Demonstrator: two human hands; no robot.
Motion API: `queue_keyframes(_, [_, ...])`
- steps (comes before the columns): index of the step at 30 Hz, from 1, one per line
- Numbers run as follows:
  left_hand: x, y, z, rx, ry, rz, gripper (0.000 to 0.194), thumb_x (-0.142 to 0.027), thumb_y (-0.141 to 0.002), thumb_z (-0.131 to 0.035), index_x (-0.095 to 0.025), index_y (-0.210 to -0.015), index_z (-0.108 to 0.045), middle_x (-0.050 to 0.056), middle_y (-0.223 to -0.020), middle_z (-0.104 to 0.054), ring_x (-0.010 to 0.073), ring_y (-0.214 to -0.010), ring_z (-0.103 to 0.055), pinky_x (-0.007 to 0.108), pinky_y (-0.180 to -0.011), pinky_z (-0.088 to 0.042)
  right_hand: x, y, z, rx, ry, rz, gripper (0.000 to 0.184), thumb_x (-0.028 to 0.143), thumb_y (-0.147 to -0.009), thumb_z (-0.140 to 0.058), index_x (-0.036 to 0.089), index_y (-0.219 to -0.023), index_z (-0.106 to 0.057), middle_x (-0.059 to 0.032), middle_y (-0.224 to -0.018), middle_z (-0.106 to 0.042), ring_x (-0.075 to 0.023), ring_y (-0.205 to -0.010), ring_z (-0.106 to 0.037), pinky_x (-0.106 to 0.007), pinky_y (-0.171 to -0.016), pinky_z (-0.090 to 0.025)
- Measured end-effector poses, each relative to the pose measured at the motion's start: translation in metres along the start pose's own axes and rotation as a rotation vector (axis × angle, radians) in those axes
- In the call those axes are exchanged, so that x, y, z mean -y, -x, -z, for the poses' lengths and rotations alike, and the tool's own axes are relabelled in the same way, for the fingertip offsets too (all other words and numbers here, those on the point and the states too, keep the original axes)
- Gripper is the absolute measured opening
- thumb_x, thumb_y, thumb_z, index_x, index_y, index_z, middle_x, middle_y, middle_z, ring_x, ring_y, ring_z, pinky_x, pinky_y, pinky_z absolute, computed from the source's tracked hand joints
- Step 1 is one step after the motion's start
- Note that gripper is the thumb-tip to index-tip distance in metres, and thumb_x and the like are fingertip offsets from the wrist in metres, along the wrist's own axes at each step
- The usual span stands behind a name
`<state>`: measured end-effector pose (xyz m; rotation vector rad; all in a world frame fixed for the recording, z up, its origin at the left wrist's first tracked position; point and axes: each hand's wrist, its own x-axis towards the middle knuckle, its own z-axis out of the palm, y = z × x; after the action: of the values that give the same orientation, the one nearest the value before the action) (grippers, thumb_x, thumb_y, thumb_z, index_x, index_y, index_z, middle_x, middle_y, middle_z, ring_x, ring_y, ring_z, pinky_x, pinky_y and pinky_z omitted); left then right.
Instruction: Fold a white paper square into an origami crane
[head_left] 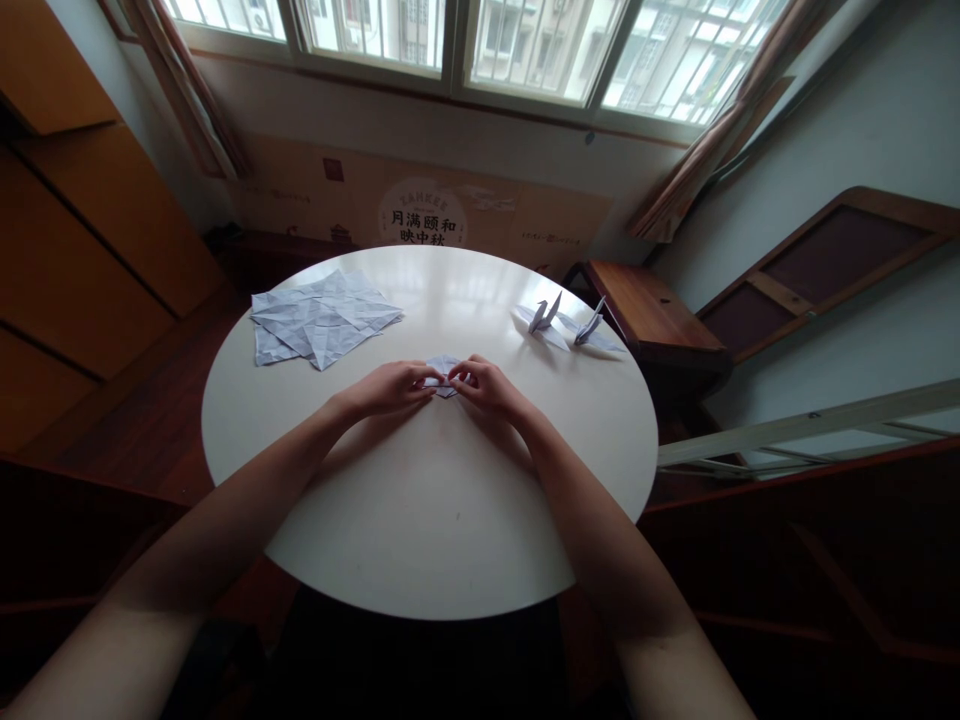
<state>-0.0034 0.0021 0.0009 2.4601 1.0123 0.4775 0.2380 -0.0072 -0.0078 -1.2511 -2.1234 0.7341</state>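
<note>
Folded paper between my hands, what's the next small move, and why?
Perhaps press the folded paper down along its fold: your left hand and right hand are both at it, and it looks low, with no raised wings showing like those on the paper cranes to the right.

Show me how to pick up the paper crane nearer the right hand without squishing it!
Perhaps pinch the paper crane low on its straight upright point, coming from above. That point sticks up clear, while the thin wings spread low and could bend.
</note>
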Motion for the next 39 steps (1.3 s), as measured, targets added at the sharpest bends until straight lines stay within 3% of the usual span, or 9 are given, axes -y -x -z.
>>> queue_keyframes(39, [-0.0073,0.0008,0.0044,0.023,0.009,0.003,0.039,-0.036,-0.097,-0.057,-0.022,-0.128,-0.076,0.004,-0.089,-0.068,0.0159,-0.072,-0.059,0.025,-0.068,-0.039,0.0037,0.0023,0.0026,0.013,-0.024,-0.007,0.013,0.023,-0.093,-0.067,0.018,-0.099,-0.077,-0.0029,-0.096,-0.06,-0.0108,-0.075,-0.061,-0.026,-0.076,-0.051])
